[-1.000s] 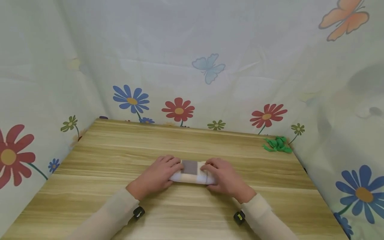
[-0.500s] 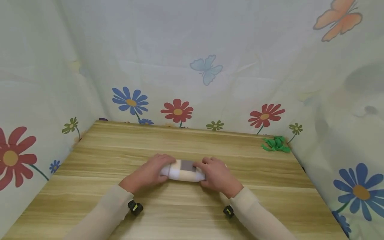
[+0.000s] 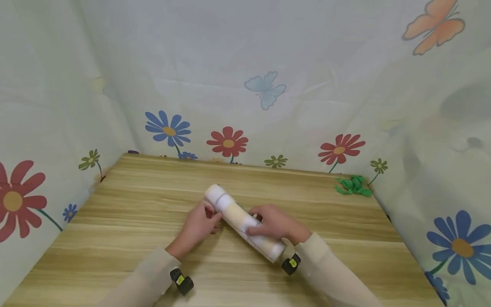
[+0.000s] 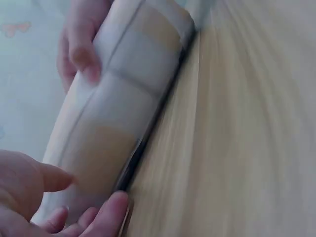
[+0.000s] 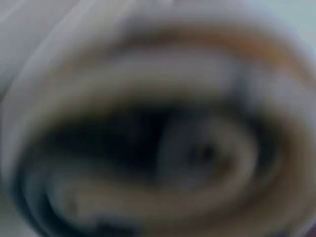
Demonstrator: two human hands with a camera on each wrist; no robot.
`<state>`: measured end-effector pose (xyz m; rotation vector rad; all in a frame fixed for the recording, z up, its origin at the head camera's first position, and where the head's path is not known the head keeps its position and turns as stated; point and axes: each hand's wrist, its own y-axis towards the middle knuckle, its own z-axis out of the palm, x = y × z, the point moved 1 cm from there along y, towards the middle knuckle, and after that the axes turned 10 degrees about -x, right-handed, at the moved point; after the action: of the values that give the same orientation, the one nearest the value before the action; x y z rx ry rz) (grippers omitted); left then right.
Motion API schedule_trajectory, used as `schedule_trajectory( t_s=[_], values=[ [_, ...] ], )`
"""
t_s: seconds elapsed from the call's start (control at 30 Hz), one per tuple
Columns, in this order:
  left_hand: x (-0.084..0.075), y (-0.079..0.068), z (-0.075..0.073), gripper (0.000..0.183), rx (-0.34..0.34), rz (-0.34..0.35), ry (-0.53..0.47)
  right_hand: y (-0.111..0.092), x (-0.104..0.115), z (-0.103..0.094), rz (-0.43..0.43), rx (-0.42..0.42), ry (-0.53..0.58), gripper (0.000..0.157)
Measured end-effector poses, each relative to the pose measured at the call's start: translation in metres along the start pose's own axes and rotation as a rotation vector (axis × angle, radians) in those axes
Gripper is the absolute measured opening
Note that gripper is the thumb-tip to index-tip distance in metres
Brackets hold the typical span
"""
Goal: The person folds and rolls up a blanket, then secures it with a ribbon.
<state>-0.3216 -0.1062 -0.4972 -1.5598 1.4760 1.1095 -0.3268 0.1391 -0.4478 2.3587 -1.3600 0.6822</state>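
Head view: a flower-and-butterfly printed curtain (image 3: 215,47) fills the upper frame and both sides, meeting the wood-grain table (image 3: 153,183) along its back edge. Wood stretches left and right of the hands, and every visible table edge lies well apart from them. At lower centre the white-and-cream roll (image 3: 235,214) slants from upper left to lower right; its blurred, spiralled end fills the right wrist view. The right hand (image 3: 274,222) grips the lower half, thumb and fingers spread across it. Beside the upper half, the left hand (image 3: 197,224) is loosely curled, thumb parted from fingertips; whether it grips the roll cannot be told. Green strips (image 3: 353,186) lie near the table's far-right corner.
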Motion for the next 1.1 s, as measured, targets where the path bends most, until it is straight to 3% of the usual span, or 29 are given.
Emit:
schedule_trajectory(
  t_s=[0.1, 0.17, 0.27, 0.37, 0.57, 0.7, 0.8, 1.1],
  values=[
    [0.001, -0.007, 0.016, 0.026, 0.121, -0.154, -0.273, -0.001, -0.005, 0.007, 0.089, 0.033, 0.186, 0.031],
    [0.001, -0.011, 0.023, 0.034, 0.177, -0.208, -0.374, -0.004, -0.009, 0.013, 0.161, 0.063, 0.355, 0.035],
    [-0.001, -0.015, 0.027, 0.046, 0.213, -0.214, -0.391, -0.01, -0.015, 0.022, 0.283, 0.111, 0.598, 0.041],
    [-0.004, -0.016, 0.028, 0.054, 0.216, -0.168, -0.292, -0.014, -0.019, 0.029, 0.379, 0.116, 0.723, 0.045],
    [-0.008, -0.013, 0.028, 0.057, 0.216, -0.08, -0.136, -0.018, -0.015, 0.028, 0.441, -0.092, 0.685, 0.062],
    [-0.01, -0.009, 0.026, 0.051, 0.169, 0.002, -0.051, -0.018, -0.012, 0.029, 0.444, -0.069, 0.77, 0.056],
    [-0.012, -0.008, 0.025, 0.048, 0.149, 0.04, 0.001, -0.017, -0.011, 0.031, 0.448, -0.055, 0.762, 0.046],
    [-0.015, -0.005, 0.027, 0.047, 0.155, 0.047, 0.047, -0.013, -0.008, 0.029, 0.488, -0.217, 0.51, 0.042]
  ],
)
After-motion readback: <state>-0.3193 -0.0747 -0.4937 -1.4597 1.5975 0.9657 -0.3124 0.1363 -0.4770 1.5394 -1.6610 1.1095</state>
